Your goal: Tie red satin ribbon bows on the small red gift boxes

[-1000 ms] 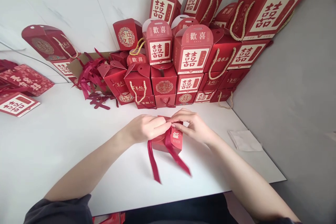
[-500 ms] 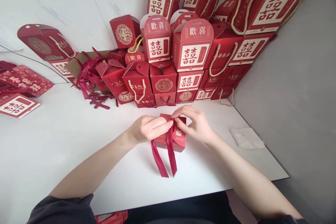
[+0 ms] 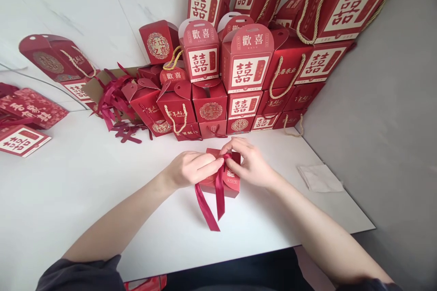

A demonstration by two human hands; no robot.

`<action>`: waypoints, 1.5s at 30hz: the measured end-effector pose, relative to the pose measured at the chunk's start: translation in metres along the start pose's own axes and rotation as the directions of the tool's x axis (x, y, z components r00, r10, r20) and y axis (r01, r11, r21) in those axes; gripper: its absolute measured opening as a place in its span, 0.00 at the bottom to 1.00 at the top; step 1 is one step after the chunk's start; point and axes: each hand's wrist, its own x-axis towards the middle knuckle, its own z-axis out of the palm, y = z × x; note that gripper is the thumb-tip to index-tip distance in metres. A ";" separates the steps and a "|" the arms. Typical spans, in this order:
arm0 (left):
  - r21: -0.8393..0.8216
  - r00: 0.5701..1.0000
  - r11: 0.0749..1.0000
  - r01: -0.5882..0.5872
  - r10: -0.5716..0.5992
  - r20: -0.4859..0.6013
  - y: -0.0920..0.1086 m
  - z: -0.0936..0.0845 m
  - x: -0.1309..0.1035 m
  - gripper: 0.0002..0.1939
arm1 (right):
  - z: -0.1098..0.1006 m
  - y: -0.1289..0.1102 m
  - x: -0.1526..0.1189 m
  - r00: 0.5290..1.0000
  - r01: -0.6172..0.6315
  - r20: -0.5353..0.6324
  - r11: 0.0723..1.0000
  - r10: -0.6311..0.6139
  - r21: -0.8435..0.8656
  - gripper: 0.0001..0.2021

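Observation:
A small red gift box (image 3: 232,187) with rounded top flaps lies on the white table in front of me. Dark red satin ribbon (image 3: 220,193) runs over its top, and two loose ends hang down across the near side onto the table. My left hand (image 3: 195,167) pinches the ribbon above the box's left half. From the right, my right hand (image 3: 251,162) holds a small loop of the same ribbon between thumb and index finger. Both hands' fingertips meet at the top middle of the box and partly hide the ribbon there.
Stacked red gift boxes (image 3: 244,104) with rope handles line the wall behind. A cardboard carton (image 3: 94,87) of ribbons stands left of the stack, with ribbon pieces (image 3: 128,132) before it. Flat red bags (image 3: 32,107) lie far left; a white tissue (image 3: 321,178) lies right.
A ribbon loop now shows at my right fingertips. One hanging ribbon end has drawn up a little. Both hands stay at the box's top.

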 end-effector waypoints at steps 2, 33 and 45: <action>-0.012 1.000 1.000 -0.012 0.012 0.009 -0.001 0.000 -0.001 0.13 | -0.004 0.007 0.001 0.996 -0.015 -0.089 0.989 0.002 -0.149 0.09; -0.474 0.510 0.189 0.860 -0.342 0.789 -0.021 -0.038 0.027 0.09 | -0.034 0.005 -0.007 0.962 0.260 0.178 0.894 -0.207 -0.364 0.09; -0.223 0.213 -0.008 0.975 -0.272 0.938 -0.034 -0.050 0.025 0.11 | -0.052 -0.009 -0.008 0.901 -0.236 0.391 0.968 0.185 0.085 0.08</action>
